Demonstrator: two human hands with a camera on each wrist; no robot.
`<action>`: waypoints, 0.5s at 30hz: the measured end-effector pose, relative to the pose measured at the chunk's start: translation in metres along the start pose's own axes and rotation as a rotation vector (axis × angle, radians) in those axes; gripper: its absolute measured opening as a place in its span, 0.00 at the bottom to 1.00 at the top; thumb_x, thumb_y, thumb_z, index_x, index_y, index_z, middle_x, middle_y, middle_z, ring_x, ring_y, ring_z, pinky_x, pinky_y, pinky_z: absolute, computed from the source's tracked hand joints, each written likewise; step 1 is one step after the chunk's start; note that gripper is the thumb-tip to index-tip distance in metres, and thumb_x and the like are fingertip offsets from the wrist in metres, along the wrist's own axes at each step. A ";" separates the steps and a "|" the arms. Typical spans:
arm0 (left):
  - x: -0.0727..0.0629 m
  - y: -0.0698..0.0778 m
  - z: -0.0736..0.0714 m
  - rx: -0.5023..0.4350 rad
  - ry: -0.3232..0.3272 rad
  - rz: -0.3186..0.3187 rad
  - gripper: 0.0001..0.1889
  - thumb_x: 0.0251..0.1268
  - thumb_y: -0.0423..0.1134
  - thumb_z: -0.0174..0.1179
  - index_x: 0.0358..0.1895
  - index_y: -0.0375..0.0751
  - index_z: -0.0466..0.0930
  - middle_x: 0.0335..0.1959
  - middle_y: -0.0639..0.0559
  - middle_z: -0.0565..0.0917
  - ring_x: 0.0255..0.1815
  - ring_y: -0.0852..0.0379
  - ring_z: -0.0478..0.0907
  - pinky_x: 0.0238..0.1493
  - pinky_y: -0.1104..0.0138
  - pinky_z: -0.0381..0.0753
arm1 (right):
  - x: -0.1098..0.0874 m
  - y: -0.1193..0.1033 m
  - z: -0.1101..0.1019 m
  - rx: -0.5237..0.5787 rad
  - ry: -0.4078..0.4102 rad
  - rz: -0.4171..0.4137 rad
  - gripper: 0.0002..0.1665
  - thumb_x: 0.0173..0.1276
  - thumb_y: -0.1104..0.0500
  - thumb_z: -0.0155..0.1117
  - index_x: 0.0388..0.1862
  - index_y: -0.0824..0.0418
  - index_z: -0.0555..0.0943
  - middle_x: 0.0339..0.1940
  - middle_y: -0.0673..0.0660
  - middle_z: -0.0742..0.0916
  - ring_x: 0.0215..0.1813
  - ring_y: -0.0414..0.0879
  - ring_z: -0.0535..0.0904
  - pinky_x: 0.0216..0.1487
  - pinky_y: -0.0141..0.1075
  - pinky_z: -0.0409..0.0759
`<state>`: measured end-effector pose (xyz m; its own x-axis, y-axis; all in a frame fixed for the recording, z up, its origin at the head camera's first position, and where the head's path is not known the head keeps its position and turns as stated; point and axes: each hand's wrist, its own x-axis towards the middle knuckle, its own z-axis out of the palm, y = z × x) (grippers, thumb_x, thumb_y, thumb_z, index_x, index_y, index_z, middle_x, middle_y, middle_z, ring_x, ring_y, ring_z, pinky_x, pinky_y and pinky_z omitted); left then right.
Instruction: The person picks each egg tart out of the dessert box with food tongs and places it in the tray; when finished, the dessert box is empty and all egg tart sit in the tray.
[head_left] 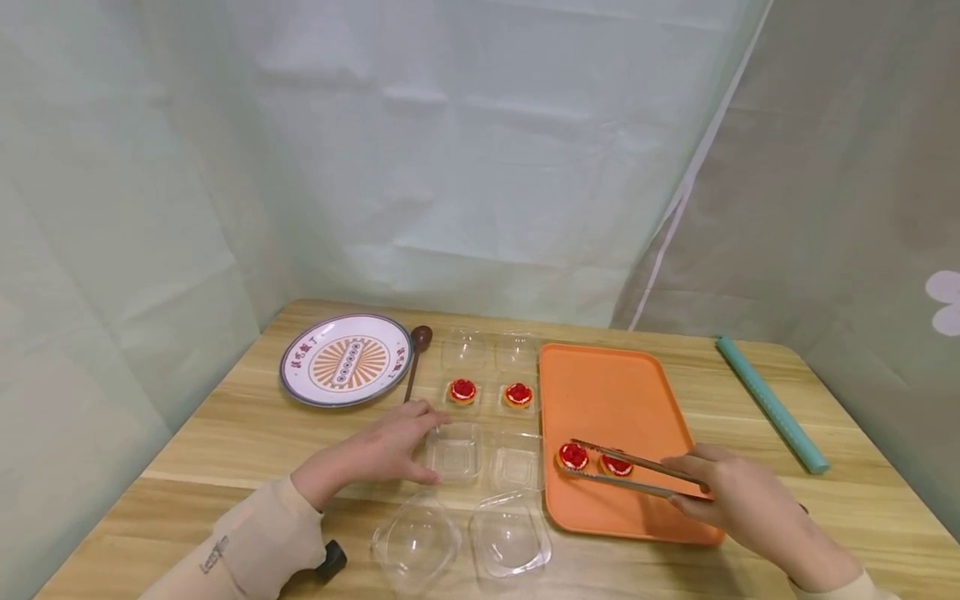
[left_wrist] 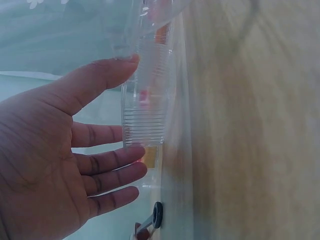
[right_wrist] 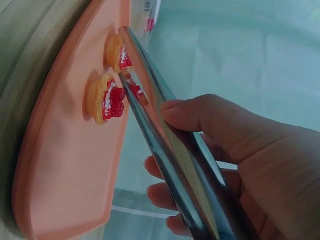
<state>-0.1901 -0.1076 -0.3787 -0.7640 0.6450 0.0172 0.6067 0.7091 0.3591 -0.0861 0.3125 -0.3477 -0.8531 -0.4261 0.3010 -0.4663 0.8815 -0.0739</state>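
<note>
In the head view my left hand [head_left: 393,443] is at the left side of a clear plastic box [head_left: 454,454], thumb by its near corner and fingers by its far one. The left wrist view shows that hand [left_wrist: 75,145] with fairly straight fingers at the ribbed box wall [left_wrist: 143,122]. My right hand [head_left: 738,496] grips metal tongs [head_left: 645,462], their tips apart on either side of a red-topped tart [head_left: 573,456] on the orange tray [head_left: 607,392]. A second tart [head_left: 617,463] sits to its right, partly behind the tongs.
Two more tarts [head_left: 462,391] [head_left: 518,395] sit in clear boxes farther back. Open lids [head_left: 510,537] lie at the near side. A patterned plate [head_left: 348,358] and a dark spoon [head_left: 420,339] are at the left. A teal roll [head_left: 772,404] lies right of the tray.
</note>
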 end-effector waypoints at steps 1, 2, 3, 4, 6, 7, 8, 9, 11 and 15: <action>0.000 0.000 0.000 0.002 -0.002 0.001 0.42 0.44 0.53 0.74 0.64 0.38 0.71 0.51 0.48 0.76 0.50 0.55 0.72 0.54 0.57 0.77 | -0.001 0.000 0.000 -0.002 0.011 0.003 0.20 0.48 0.55 0.78 0.43 0.50 0.85 0.27 0.37 0.79 0.23 0.24 0.60 0.20 0.23 0.62; 0.000 0.000 0.000 0.003 -0.005 0.003 0.42 0.44 0.53 0.74 0.64 0.38 0.71 0.51 0.48 0.76 0.50 0.55 0.73 0.54 0.57 0.77 | -0.002 0.000 0.000 -0.003 0.020 0.007 0.21 0.48 0.55 0.78 0.43 0.50 0.85 0.28 0.38 0.79 0.24 0.24 0.61 0.20 0.23 0.62; 0.000 0.001 0.000 0.007 -0.005 0.008 0.42 0.44 0.53 0.74 0.64 0.38 0.71 0.51 0.48 0.76 0.50 0.54 0.73 0.54 0.56 0.77 | -0.003 0.000 0.000 -0.002 0.030 0.014 0.21 0.48 0.54 0.78 0.43 0.49 0.85 0.28 0.38 0.79 0.24 0.24 0.61 0.20 0.23 0.62; -0.001 0.001 0.000 0.006 -0.008 0.008 0.43 0.44 0.53 0.74 0.65 0.38 0.71 0.51 0.47 0.76 0.50 0.54 0.73 0.54 0.56 0.77 | -0.003 -0.001 0.000 -0.002 0.039 0.019 0.21 0.48 0.54 0.78 0.43 0.49 0.85 0.28 0.38 0.80 0.24 0.23 0.61 0.20 0.23 0.62; -0.001 0.001 -0.001 0.001 -0.012 0.009 0.44 0.43 0.54 0.74 0.65 0.39 0.70 0.52 0.47 0.76 0.51 0.53 0.73 0.55 0.55 0.77 | -0.004 -0.001 -0.001 -0.001 0.060 0.024 0.21 0.47 0.54 0.78 0.43 0.49 0.85 0.28 0.37 0.80 0.24 0.23 0.62 0.20 0.23 0.63; -0.001 0.001 -0.001 -0.001 -0.012 0.010 0.44 0.43 0.54 0.74 0.66 0.39 0.70 0.52 0.47 0.76 0.51 0.53 0.73 0.55 0.55 0.76 | -0.004 -0.001 -0.002 0.001 0.065 0.028 0.21 0.47 0.55 0.78 0.43 0.49 0.85 0.28 0.37 0.80 0.24 0.23 0.62 0.20 0.23 0.63; -0.001 0.001 -0.001 -0.006 -0.011 0.011 0.44 0.43 0.54 0.74 0.66 0.39 0.70 0.53 0.46 0.76 0.52 0.52 0.73 0.56 0.54 0.76 | -0.004 -0.001 -0.002 0.004 0.071 0.031 0.22 0.47 0.55 0.78 0.43 0.49 0.85 0.27 0.37 0.79 0.24 0.23 0.62 0.20 0.23 0.62; 0.000 0.001 -0.001 -0.007 -0.008 0.013 0.44 0.43 0.55 0.74 0.66 0.39 0.70 0.53 0.46 0.76 0.52 0.52 0.73 0.56 0.54 0.76 | -0.004 -0.001 -0.003 0.008 0.079 0.031 0.22 0.47 0.55 0.78 0.44 0.49 0.85 0.27 0.36 0.79 0.24 0.24 0.62 0.20 0.23 0.62; 0.000 0.001 -0.002 -0.022 -0.004 0.010 0.44 0.43 0.55 0.73 0.66 0.39 0.69 0.55 0.45 0.75 0.55 0.51 0.72 0.58 0.54 0.75 | -0.003 0.000 -0.003 0.009 0.097 0.024 0.22 0.46 0.56 0.79 0.44 0.50 0.85 0.27 0.36 0.78 0.24 0.24 0.62 0.20 0.23 0.62; 0.002 0.001 -0.007 -0.020 0.022 0.025 0.44 0.44 0.55 0.73 0.66 0.39 0.70 0.56 0.44 0.75 0.56 0.50 0.72 0.59 0.53 0.75 | 0.002 0.000 -0.005 0.009 0.122 0.011 0.23 0.47 0.56 0.79 0.45 0.49 0.85 0.27 0.36 0.78 0.25 0.24 0.62 0.20 0.23 0.62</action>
<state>-0.1922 -0.1073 -0.3721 -0.7537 0.6555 0.0471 0.6211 0.6870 0.3772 -0.0871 0.3126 -0.3427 -0.8236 -0.3885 0.4133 -0.4601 0.8837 -0.0862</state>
